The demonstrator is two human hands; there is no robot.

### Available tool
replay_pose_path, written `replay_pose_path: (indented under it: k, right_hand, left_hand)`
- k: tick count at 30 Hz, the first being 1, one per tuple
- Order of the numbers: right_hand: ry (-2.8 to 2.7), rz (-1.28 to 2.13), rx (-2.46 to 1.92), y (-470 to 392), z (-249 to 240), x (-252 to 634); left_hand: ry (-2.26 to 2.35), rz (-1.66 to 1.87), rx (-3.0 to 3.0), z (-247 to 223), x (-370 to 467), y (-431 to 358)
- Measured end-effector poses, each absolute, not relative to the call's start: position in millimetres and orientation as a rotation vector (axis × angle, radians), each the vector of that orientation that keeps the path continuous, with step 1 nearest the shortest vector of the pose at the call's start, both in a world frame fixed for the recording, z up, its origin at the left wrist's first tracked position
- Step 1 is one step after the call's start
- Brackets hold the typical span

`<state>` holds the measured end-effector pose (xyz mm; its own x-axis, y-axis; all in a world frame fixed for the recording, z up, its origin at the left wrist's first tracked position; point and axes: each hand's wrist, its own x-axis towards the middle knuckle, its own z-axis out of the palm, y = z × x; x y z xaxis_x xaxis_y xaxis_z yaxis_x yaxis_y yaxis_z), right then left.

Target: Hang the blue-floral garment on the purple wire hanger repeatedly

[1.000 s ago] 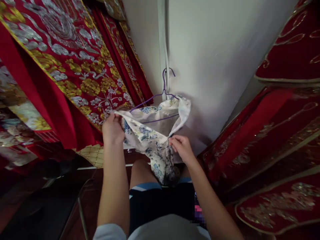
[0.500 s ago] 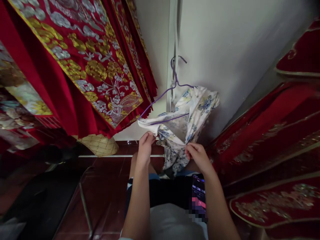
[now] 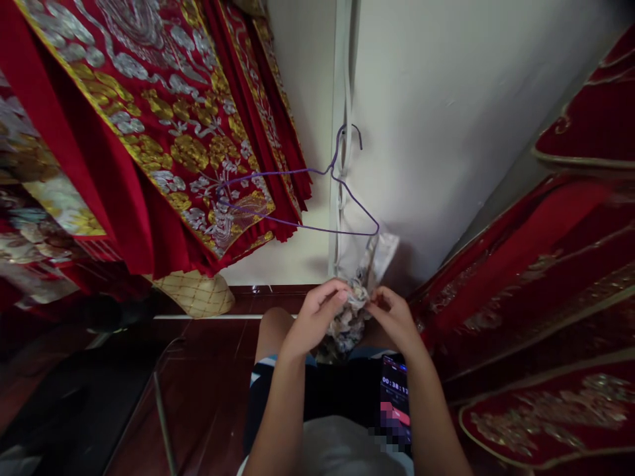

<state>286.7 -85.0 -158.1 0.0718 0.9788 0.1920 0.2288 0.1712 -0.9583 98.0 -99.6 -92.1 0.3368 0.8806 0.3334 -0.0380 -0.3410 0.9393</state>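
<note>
A floral white, blue and yellow garment [image 3: 358, 301] is bunched between my two hands, above my lap. My left hand [image 3: 322, 311] pinches its left side, and my right hand [image 3: 391, 314] grips its right side. A pale strip of the cloth sticks up past my fingers, just under the right corner of a purple wire hanger [image 3: 337, 231]. That hanger hooks onto a white strap at the wall and bears no cloth; its left end overlaps the red hanging.
Red hangings with gold and silver embroidery [image 3: 191, 145] fill the left; more red embroidered cloth [image 3: 546, 277] lines the right. A phone showing a timer [image 3: 395, 390] lies on my lap. A thin metal bar [image 3: 165, 423] is at lower left.
The garment has come off the hanger and is gathered up between my hands, which are closer together. The hanger has swung round to the left.
</note>
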Motion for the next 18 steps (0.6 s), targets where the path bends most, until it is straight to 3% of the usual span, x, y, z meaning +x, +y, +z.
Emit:
replay_pose_path:
  k: [6,11,18]
  right_hand:
    - [-1.427,1.281,-0.867,-102,-137,269]
    - [-1.540,1.549,-0.939,-107,-137,255]
    - [-1.350,1.763,-0.894,-97,-88,285]
  left_hand:
    - [0.815,1.256,1.726,-86,113,-110]
    - [0.980,1.313,1.769,-97,107,-105]
    - [0.835,0.674,1.794,-143,75,-108]
